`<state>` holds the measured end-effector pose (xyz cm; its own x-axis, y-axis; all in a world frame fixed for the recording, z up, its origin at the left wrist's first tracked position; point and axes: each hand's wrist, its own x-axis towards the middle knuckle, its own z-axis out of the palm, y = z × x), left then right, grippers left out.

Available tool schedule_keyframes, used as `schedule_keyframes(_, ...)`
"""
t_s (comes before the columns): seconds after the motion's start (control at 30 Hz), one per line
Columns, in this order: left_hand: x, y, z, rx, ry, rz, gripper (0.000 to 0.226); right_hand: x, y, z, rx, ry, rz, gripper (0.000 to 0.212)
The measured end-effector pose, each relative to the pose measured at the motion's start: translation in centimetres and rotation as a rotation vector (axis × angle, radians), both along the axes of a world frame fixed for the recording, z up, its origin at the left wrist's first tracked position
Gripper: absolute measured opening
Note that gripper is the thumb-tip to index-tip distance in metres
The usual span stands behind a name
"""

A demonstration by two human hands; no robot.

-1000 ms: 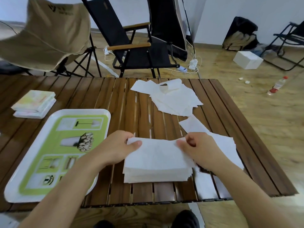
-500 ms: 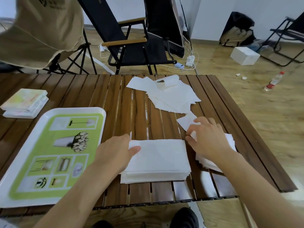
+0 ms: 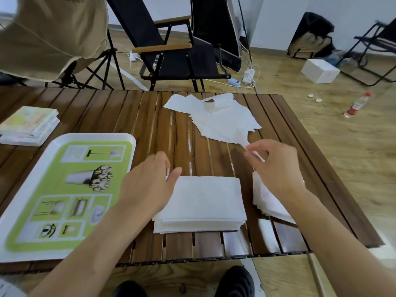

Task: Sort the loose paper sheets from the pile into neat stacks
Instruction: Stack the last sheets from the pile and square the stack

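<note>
1. My left hand (image 3: 150,185) hovers with the fingers loosely spread and nothing in it; its thumb tip reaches over the far left corner of the neat stack (image 3: 201,202).
2. That neat stack lies square on the slatted wooden table (image 3: 145,116), just right of my left hand and between my two forearms, its edges well lined up.
3. My right hand (image 3: 276,168) is raised to the right of the stack, thumb and fingertips (image 3: 249,150) pinched on the corner of a thin white sheet (image 3: 256,155); motion blur hides how much of that sheet is lifted.
4. Under and behind my right hand sits a second, rougher stack (image 3: 267,202), fanned at its edges and angled towards the table's right side. It lies just beside the neat stack, with a strip of bare wood between them.
5. The loose pile (image 3: 222,118) sprawls beyond my right hand towards the far edge of the table, sheets overlapping at odd angles, and its near tip points at my pinching fingers.
6. Left of my left hand rests a white tray (image 3: 42,159) with green printed panels. Beyond that, at the far left, is a small stack of booklets (image 3: 27,125).
</note>
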<state>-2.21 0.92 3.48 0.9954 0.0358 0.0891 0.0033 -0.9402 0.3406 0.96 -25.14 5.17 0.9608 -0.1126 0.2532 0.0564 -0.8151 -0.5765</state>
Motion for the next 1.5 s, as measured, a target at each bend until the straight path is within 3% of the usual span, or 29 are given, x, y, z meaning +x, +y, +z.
schedule_keyframes(0.1, 0.3, -0.7, 0.7, -0.347, -0.014, -0.001, 0.036, -1.3, 1.2, 2.0, 0.48, 0.078, -0.018, 0.025)
schedule_keyframes(0.2, 0.2, -1.6, 1.7, -0.758, 0.209, 0.004, 0.068, -2.4, 2.1, 2.6, 0.808, 0.289, 0.1, 0.028)
schedule_keyframes(0.27, -0.3, -2.0, 2.4, -0.924, 0.331, 0.001, 0.078, -3.1, 2.7, 2.8, 0.951, 0.375, 0.17, 0.026)
schedule_keyframes(0.37, -0.6, -2.0, 2.6, -0.965, 0.29, -0.069, 0.037, -3.5, 3.3, 2.9, 1.032, 0.447, 0.235, 0.026)
schedule_keyframes(0.43, -0.5, -1.8, 2.6, -0.938, 0.255, -0.109, 0.022, -3.5, 3.5, 3.0, 0.994, 0.482, 0.242, 0.028)
schedule_keyframes(0.63, -0.4, -1.4, 1.9, -0.738, 0.297, -0.213, 0.024, -3.6, 3.0, 2.8, 0.487, 0.52, 0.254, 0.012)
schedule_keyframes(0.7, -0.3, -1.4, 1.4, -0.689, 0.275, -0.201, 0.022, -3.3, 1.5, 2.9, 0.407, 0.524, 0.245, 0.01)
schedule_keyframes(1.0, 0.1, -1.3, 1.2, -0.607, 0.233, -0.225, 0.015, -1.6, -10.6, -0.7, 0.489, 0.614, -0.167, 0.017)
schedule_keyframes(1.2, 0.1, -1.2, 0.9, -0.563, 0.232, -0.239, 0.014, -1.0, -11.0, -2.1, 0.462, 0.676, -0.185, 0.013)
schedule_keyframes(1.3, 0.0, -1.1, 0.7, -0.5, 0.21, -0.216, 0.014, -1.1, -10.4, -1.8, 0.24, 0.66, -0.185, 0.011)
schedule_keyframes(1.37, 0.0, -1.0, 0.6, -0.424, 0.183, -0.191, 0.015, -1.0, -10.3, -1.6, 0.023, 0.633, -0.212, 0.026)
schedule_keyframes(1.43, -0.1, -0.8, 0.6, -0.296, 0.151, -0.171, 0.016, -1.0, -10.0, -0.9, -0.154, 0.555, -0.266, 0.041)
schedule_keyframes(1.5, -0.3, -0.8, 0.5, -0.119, 0.088, -0.169, 0.016, -1.0, -9.2, -0.2, -0.211, 0.465, -0.279, 0.042)
